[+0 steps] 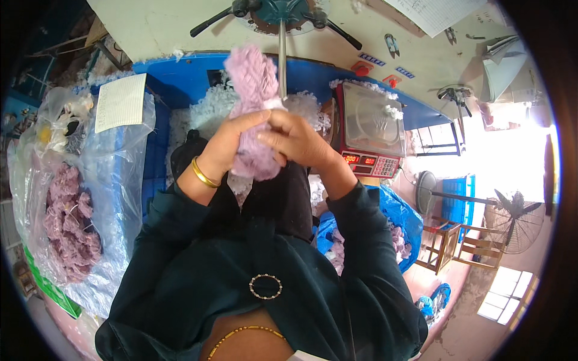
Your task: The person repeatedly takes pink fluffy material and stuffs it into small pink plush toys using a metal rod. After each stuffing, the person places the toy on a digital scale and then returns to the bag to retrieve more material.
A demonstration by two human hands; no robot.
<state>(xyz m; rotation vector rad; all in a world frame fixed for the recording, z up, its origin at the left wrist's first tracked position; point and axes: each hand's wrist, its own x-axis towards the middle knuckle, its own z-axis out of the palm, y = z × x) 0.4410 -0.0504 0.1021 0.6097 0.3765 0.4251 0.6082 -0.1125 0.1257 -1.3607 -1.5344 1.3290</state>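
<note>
Partly, left fingers (254,118) and right fingers (273,141) hide the fluffy pink bundle (253,75) they clamp.

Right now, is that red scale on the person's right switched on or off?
On: the red scale has its display lit, with red figures glowing.

Blown-out glare at right, bent edges

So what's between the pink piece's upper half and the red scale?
Rightward from the pink piece in the head view: the metal tube, then white fluff below a blue panel, then an unclear brownish edge by the red scale.
</note>
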